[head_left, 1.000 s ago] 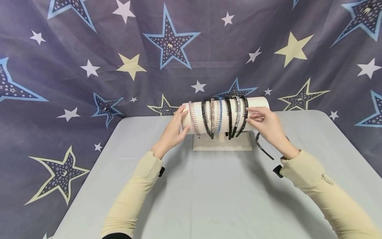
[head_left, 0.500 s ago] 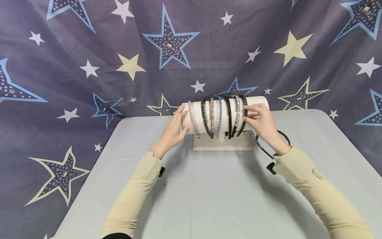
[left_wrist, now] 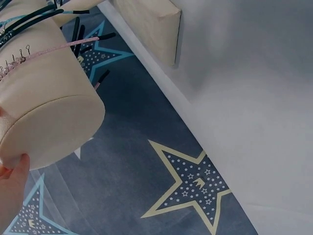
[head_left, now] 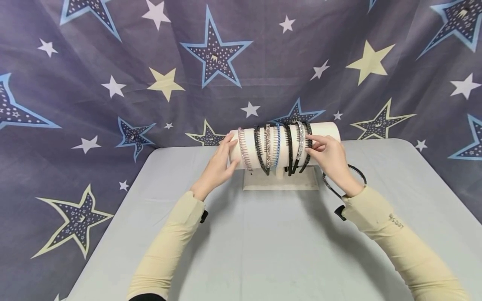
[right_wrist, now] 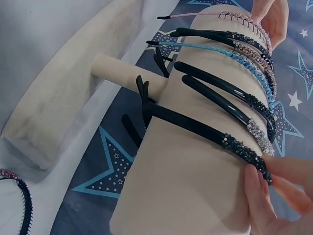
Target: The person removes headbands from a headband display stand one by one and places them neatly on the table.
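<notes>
A dusky purple star-print cloth point(head_left: 271, 85) hangs beyond the far, left and right edges of the pale worktop point(head_left: 278, 242), whose far corners are rounded.

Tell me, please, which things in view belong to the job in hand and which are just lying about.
Likely job things:
left hand, holding the display roll
right hand, pinching a black headband
six other headbands on the roll

Likely just around:
loose headband on the table
starry cloth behind
</notes>
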